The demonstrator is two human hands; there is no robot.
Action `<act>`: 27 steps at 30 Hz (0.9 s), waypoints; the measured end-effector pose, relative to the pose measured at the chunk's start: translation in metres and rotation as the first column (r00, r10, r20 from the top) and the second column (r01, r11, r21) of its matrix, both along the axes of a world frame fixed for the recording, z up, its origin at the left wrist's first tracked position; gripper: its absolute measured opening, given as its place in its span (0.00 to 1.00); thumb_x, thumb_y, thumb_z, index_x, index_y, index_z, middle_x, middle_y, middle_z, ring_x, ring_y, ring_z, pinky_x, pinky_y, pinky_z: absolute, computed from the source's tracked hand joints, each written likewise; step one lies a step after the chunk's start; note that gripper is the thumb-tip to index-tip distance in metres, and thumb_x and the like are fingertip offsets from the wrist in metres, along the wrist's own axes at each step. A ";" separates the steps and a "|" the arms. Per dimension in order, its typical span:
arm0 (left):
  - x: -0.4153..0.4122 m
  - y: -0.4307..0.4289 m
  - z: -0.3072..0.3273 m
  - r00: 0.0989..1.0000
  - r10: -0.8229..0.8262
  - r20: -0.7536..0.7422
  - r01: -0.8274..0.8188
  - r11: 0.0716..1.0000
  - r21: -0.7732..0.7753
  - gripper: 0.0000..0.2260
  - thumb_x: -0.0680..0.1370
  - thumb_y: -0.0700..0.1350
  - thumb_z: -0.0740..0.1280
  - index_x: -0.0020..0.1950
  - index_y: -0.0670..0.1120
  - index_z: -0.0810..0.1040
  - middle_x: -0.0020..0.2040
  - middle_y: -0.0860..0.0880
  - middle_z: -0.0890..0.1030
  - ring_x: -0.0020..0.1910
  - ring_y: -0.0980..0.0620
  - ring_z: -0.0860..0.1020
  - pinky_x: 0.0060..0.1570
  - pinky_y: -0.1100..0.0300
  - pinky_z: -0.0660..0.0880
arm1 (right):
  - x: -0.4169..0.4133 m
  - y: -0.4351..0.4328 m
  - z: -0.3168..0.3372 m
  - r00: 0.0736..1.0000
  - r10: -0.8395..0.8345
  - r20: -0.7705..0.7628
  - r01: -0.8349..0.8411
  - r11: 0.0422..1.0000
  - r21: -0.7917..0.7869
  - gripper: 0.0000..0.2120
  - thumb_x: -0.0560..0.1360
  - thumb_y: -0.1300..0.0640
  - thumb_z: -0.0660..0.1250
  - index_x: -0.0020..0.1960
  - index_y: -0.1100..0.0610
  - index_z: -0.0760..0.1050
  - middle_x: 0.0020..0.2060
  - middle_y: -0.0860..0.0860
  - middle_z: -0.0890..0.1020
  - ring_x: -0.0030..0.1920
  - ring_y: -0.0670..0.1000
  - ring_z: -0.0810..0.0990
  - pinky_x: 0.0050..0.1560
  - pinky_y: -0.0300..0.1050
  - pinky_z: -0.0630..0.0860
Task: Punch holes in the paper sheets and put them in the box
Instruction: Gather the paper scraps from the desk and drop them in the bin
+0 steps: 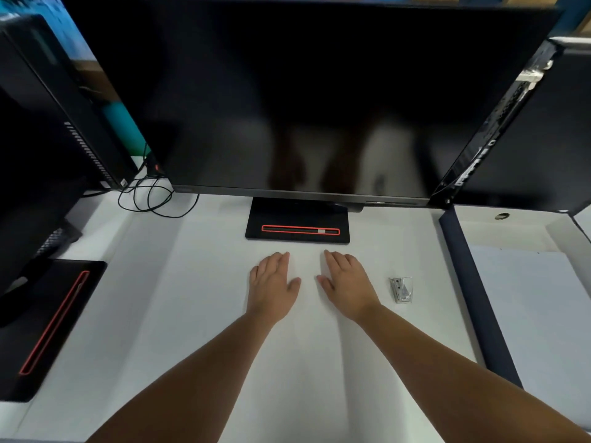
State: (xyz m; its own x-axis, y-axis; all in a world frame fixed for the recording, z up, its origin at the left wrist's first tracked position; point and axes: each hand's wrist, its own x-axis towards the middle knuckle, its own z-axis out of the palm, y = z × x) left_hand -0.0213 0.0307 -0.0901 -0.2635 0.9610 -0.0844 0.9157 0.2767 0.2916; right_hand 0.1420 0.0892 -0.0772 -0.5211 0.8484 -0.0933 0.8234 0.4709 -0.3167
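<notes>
Left hand fingers straight, palm down on white table, holding nothing | right hand likewise flat and empty, just beside it | small clear packet of metal parts near right hand | black monitor stand beyond the fingertips | pale flat sheet, maybe paper, right of dark divider

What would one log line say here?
left hand: open, flat on desk | right hand: open, flat on desk | clear packet: beside right hand, untouched
</notes>
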 end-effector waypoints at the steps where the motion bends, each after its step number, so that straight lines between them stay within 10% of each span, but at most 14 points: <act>1: -0.001 0.002 0.000 1.000 -0.005 -0.006 0.005 1.000 0.000 0.27 0.80 0.55 0.55 0.77 0.49 0.56 0.75 0.50 0.61 0.75 0.49 0.58 0.73 0.54 0.53 | -0.002 0.001 0.000 1.000 -0.007 0.023 0.007 1.000 0.014 0.27 0.80 0.46 0.54 0.74 0.59 0.60 0.67 0.54 0.71 0.64 0.58 0.69 0.66 0.51 0.65; 18: -0.011 0.022 -0.001 0.999 -0.046 0.024 0.047 0.998 -0.048 0.31 0.76 0.57 0.59 0.77 0.52 0.55 0.77 0.53 0.57 0.74 0.49 0.56 0.70 0.52 0.56 | -0.013 0.011 -0.001 0.978 -0.001 0.210 -0.011 0.998 0.055 0.28 0.78 0.37 0.46 0.74 0.47 0.57 0.69 0.53 0.66 0.66 0.58 0.64 0.64 0.55 0.62; 27: -0.018 0.017 -0.004 0.990 -0.128 0.061 0.127 0.992 0.017 0.28 0.76 0.55 0.60 0.75 0.53 0.60 0.75 0.56 0.61 0.72 0.53 0.58 0.69 0.56 0.54 | -0.017 0.003 -0.008 0.980 0.054 -0.193 -0.055 0.999 0.003 0.18 0.78 0.52 0.60 0.66 0.56 0.69 0.65 0.50 0.74 0.67 0.53 0.70 0.68 0.49 0.60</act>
State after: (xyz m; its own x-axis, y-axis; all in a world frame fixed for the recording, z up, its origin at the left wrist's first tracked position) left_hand -0.0388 0.0478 -0.0946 -0.1332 0.9876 -0.0836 0.9234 0.1542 0.3514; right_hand 0.1246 0.0921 -0.0851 -0.5749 0.8182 0.0119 0.7197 0.5125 -0.4684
